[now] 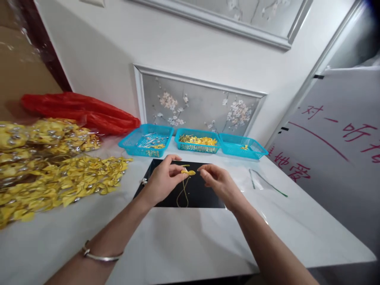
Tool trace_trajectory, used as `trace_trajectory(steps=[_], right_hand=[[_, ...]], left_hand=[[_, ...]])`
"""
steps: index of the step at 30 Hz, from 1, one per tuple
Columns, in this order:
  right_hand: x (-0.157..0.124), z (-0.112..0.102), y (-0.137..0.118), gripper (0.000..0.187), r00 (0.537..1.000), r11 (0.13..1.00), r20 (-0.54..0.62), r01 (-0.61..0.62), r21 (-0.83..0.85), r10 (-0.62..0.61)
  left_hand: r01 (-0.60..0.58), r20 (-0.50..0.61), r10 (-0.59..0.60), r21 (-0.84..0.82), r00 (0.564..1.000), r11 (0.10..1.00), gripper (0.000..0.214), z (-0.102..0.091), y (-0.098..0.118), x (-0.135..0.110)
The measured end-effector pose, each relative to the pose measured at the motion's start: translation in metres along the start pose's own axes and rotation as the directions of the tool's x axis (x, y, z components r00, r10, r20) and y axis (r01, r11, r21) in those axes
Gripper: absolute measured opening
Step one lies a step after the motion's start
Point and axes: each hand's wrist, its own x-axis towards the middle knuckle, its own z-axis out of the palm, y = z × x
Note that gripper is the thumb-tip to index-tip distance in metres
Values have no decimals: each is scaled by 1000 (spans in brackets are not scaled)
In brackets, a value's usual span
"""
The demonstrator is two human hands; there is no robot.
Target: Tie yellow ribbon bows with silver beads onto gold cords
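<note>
Between thumb and index finger, my left hand (166,176) pinches a small yellow leaf-shaped ribbon piece (191,172). A thin yellowish cord (186,194) hangs below it in a loop over the black mat (204,194). My right hand (218,178) is just to the right of the ribbon piece, apart from it, with its fingers closed together; whatever is in them, if anything, is too small to make out. Another short yellow-green strip (185,165) lies on the mat behind my left fingers. Small silvery bits (144,181) are at the mat's left edge.
Three blue baskets stand by the wall: one with white sticks and silvery beads (127,147), one full of yellow pieces (181,146), one with a few (257,154). Bagged yellow pieces (74,178) and a red bag (80,109) fill the left. Green strips (270,184) lie right.
</note>
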Motion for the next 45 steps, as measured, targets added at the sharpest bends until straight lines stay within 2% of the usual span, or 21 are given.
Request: trace_trajectory(steps=[4,8,10,13,18,22,27,32,35,38,45], right_hand=[[25,5,15,26,995,1000,-91,26,8,-26],[33,23,44,28,970,995,-229,94,33,-84],[31,32,60,27,968,994,-235,100,52,-85],[29,42,75,28,984,993,-160,89,83,-75],[32,44,74,36,999,990,-18,46,131,-44],[34,41,68,39,1000,989,-11,1,148,0],[30,44,68,28,998,984,-21,-48,174,52],[31,40,69,34,990,974,80,-133,184,120],[37,30,66,40,965,960,188,-218,176,185],[42,19,62,41,922,925,293,-320,205,254],[41,8,52,40,815,778,457,-530,337,357]], left_hand=[[33,-19,-34,-32,999,999,31,-4,-6,28],[65,24,-64,-90,998,994,30,1,-22,20],[82,60,-76,-104,995,991,26,5,-34,11],[94,77,-85,-126,993,988,19,6,-45,3],[151,87,-139,-155,986,976,33,0,-43,9],[206,84,-194,-162,977,965,34,-3,-40,13],[261,85,-249,-180,965,948,29,-3,-40,12],[304,123,-283,-228,951,925,27,-1,-43,14],[346,152,-316,-242,936,907,34,-2,-47,16],[395,229,-344,-236,911,888,41,-1,-51,17],[464,381,-364,-215,850,859,45,7,-51,15]])
